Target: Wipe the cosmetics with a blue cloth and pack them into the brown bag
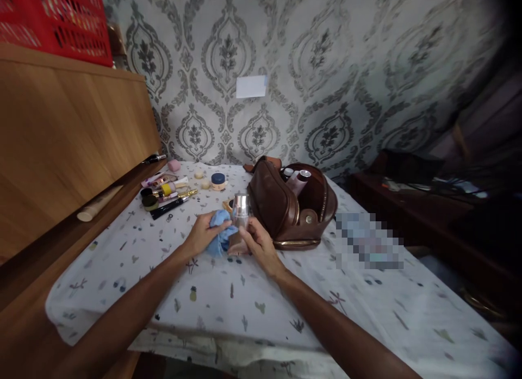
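My right hand [258, 240] is closed around a small bottle with a clear cap [240, 210], held upright above the table. Beside it, my left hand [204, 233] grips a bunched blue cloth [219, 233] pressed against the bottle's side. Both hands hover just in front of an open brown leather toiletry bag [285, 207], which has white and pink bottles [299, 180] standing inside it.
A white patterned cloth [253, 297] covers the table. Several cosmetics lie at the back left: a blue-lidded jar [218, 181], tubes, pens [169, 207] and a pink sponge [174, 165]. A wooden cabinet [61, 145] stands left, a red crate [57, 20] on top. A dark side table [408, 199] stands right.
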The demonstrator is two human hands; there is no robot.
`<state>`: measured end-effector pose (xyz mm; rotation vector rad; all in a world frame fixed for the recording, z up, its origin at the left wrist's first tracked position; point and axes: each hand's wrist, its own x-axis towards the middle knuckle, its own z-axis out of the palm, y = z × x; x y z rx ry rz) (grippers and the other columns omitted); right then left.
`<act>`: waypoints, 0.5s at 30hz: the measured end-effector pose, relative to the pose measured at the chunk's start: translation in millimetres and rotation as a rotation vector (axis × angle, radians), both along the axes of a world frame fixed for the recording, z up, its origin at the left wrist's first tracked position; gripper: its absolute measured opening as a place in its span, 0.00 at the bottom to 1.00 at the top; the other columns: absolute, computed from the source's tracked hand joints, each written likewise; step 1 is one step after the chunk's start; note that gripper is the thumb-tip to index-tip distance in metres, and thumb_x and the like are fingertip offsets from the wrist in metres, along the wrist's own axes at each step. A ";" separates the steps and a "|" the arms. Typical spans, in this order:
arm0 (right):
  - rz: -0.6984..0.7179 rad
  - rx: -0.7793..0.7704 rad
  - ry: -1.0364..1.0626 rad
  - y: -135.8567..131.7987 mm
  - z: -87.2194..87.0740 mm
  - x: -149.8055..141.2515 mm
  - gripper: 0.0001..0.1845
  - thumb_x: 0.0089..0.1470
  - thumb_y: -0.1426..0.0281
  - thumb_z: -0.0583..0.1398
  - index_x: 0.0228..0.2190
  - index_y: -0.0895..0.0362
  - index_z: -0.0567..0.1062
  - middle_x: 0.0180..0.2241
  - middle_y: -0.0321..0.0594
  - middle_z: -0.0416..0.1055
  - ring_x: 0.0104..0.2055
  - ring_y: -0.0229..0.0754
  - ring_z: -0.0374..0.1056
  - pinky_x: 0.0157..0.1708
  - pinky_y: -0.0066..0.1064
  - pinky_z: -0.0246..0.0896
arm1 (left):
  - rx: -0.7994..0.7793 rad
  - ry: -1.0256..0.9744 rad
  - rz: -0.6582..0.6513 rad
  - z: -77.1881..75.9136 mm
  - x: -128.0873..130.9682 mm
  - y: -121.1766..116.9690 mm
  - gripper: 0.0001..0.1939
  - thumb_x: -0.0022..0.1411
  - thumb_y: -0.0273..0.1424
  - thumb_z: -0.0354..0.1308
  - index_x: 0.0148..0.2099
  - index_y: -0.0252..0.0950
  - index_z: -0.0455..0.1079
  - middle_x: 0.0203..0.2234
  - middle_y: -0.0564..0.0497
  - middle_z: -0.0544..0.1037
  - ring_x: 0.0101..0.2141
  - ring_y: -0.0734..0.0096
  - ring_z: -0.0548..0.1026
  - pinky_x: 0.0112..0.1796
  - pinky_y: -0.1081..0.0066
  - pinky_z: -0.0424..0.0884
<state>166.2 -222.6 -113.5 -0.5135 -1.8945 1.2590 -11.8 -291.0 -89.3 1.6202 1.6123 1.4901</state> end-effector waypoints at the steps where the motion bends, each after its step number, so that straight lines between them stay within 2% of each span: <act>1: -0.001 -0.021 -0.007 -0.4 -0.1 -0.2 0.18 0.62 0.52 0.56 0.37 0.54 0.68 0.28 0.33 0.63 0.30 0.38 0.61 0.32 0.29 0.58 | 0.034 -0.039 0.063 0.8 -1.3 0.2 0.18 0.59 0.45 0.60 0.28 0.36 0.65 0.22 0.56 0.70 0.27 0.71 0.68 0.33 0.71 0.68; 4: 0.068 -0.053 -0.047 0.7 -1.4 -0.7 0.21 0.60 0.48 0.56 0.33 0.55 0.68 0.26 0.32 0.59 0.28 0.37 0.58 0.28 0.28 0.54 | 0.139 -0.140 0.264 6.0 -6.7 -0.3 0.19 0.62 0.48 0.55 0.31 0.37 0.68 0.25 0.53 0.73 0.31 0.67 0.72 0.37 0.69 0.70; 5: 0.110 -0.067 -0.065 1.1 -1.7 -0.8 0.23 0.59 0.47 0.57 0.32 0.55 0.68 0.25 0.32 0.58 0.27 0.36 0.57 0.27 0.28 0.52 | 0.159 -0.155 0.285 8.0 -8.2 -1.0 0.20 0.64 0.49 0.53 0.35 0.36 0.70 0.28 0.51 0.75 0.34 0.65 0.73 0.40 0.68 0.71; 6: 0.154 -0.085 -0.085 1.4 -1.8 -0.7 0.24 0.58 0.45 0.57 0.32 0.55 0.68 0.24 0.31 0.57 0.26 0.36 0.55 0.25 0.27 0.50 | 0.168 -0.153 0.266 9.9 -9.4 -1.9 0.21 0.65 0.49 0.51 0.39 0.36 0.72 0.31 0.50 0.77 0.37 0.64 0.74 0.43 0.67 0.71; 9: 0.258 -0.162 -0.153 0.4 0.2 0.6 0.28 0.55 0.42 0.57 0.31 0.56 0.68 0.22 0.30 0.55 0.24 0.35 0.53 0.22 0.27 0.46 | 0.145 -0.029 0.088 12.7 -11.0 -4.9 0.21 0.68 0.47 0.49 0.47 0.36 0.72 0.40 0.47 0.78 0.44 0.62 0.75 0.48 0.66 0.69; 11: 0.292 -0.210 -0.185 -1.4 3.2 1.9 0.29 0.53 0.41 0.58 0.29 0.56 0.67 0.22 0.30 0.56 0.23 0.34 0.52 0.21 0.27 0.45 | 0.115 0.083 0.019 12.4 -11.6 -6.0 0.19 0.68 0.45 0.50 0.43 0.35 0.72 0.38 0.47 0.77 0.40 0.63 0.74 0.46 0.66 0.69; 15: 0.309 -0.284 -0.225 -5.4 8.0 3.3 0.31 0.50 0.39 0.60 0.26 0.56 0.67 0.21 0.30 0.55 0.23 0.33 0.51 0.20 0.26 0.42 | 0.013 0.139 0.019 9.5 -15.9 -5.6 0.20 0.66 0.46 0.49 0.30 0.36 0.65 0.23 0.54 0.68 0.28 0.69 0.67 0.34 0.69 0.66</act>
